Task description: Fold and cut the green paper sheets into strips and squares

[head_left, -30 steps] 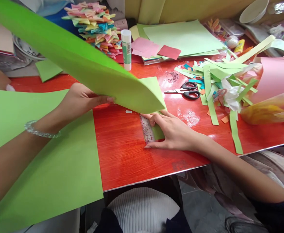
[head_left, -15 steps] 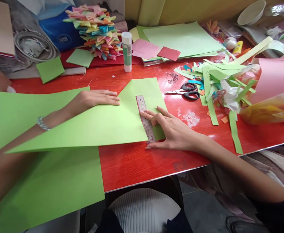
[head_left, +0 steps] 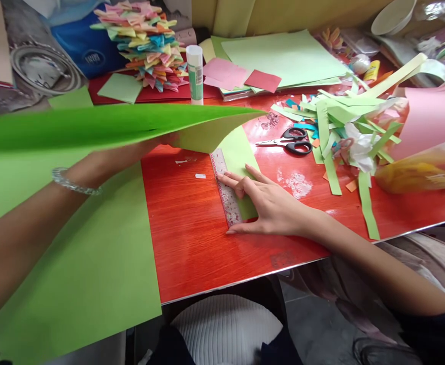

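My right hand [head_left: 262, 200] presses a clear ruler with a pink printed edge [head_left: 228, 185] onto the table, its fingers spread and stretched out. Beneath the ruler lies part of a light green paper sheet [head_left: 245, 157]. The rest of that sheet is raised and curled to the left, its bright green side [head_left: 104, 121] facing me. My left hand [head_left: 169, 140] is under the raised paper, with its fingers hidden; a beaded bracelet [head_left: 75, 182] circles the wrist. Below the left forearm, another large green sheet [head_left: 93, 263] hangs past the table's front edge.
Black-handled scissors [head_left: 291, 142] lie right of the ruler, near a heap of green paper strips [head_left: 332, 132]. A glue stick [head_left: 195, 73] stands behind the raised sheet. Folded coloured paper pieces [head_left: 146, 45] are stacked at the back. Paper scraps [head_left: 200, 176] dot the red table [head_left: 187, 243].
The green sheet has lifted and curled up, uncovering the red table and small scraps left of the ruler. My left hand has gone beneath it. The right hand has stayed on the ruler.
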A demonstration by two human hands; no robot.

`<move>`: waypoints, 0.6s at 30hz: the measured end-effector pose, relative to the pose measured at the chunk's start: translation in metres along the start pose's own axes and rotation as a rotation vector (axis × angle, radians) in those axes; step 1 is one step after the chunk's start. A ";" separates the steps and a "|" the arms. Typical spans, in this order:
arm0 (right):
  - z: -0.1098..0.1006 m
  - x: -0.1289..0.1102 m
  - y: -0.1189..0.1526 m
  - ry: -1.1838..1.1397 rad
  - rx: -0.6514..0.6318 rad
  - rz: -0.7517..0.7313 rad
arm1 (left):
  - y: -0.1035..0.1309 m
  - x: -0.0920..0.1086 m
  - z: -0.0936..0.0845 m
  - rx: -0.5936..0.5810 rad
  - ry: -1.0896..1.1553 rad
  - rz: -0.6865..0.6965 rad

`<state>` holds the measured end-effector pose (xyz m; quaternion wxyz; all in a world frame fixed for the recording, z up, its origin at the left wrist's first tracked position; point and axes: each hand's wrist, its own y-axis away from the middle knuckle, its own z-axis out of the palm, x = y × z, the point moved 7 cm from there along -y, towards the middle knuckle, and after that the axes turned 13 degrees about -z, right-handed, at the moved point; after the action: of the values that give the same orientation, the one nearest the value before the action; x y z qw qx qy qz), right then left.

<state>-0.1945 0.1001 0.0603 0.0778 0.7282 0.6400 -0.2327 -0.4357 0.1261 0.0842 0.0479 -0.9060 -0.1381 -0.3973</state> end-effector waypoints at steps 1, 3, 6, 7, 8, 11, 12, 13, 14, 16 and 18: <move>0.000 0.000 0.000 0.001 -0.004 0.004 | -0.001 0.002 0.001 -0.007 -0.022 0.014; 0.000 0.001 0.000 0.009 -0.004 0.008 | 0.000 0.010 0.006 -0.084 -0.125 0.131; -0.001 0.000 0.000 0.018 0.013 -0.011 | 0.008 0.017 0.018 -0.304 -0.219 0.320; -0.001 0.000 0.000 0.016 0.021 -0.020 | 0.010 0.015 0.021 -0.357 -0.238 0.350; -0.002 0.000 0.000 0.012 0.027 -0.027 | 0.011 0.012 0.024 -0.386 -0.258 0.361; 0.000 0.002 -0.001 0.005 0.043 -0.033 | 0.012 0.003 0.027 -0.354 -0.311 0.359; 0.000 0.004 -0.002 0.013 0.053 -0.030 | 0.012 0.001 0.028 -0.337 -0.313 0.366; 0.000 0.005 -0.003 0.027 0.062 -0.026 | 0.013 0.001 0.029 -0.333 -0.310 0.372; 0.000 0.008 -0.005 0.043 0.070 -0.024 | 0.014 0.000 0.030 -0.334 -0.304 0.376; -0.001 0.013 -0.009 0.067 0.076 -0.021 | 0.014 0.000 0.030 -0.341 -0.291 0.374; -0.002 0.018 -0.014 0.068 0.068 -0.026 | 0.014 -0.001 0.031 -0.361 -0.281 0.379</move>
<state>-0.2063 0.1194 0.0570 0.0282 0.7296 0.6433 -0.2303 -0.4104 0.1187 0.0634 -0.0601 -0.9556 0.1012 -0.2701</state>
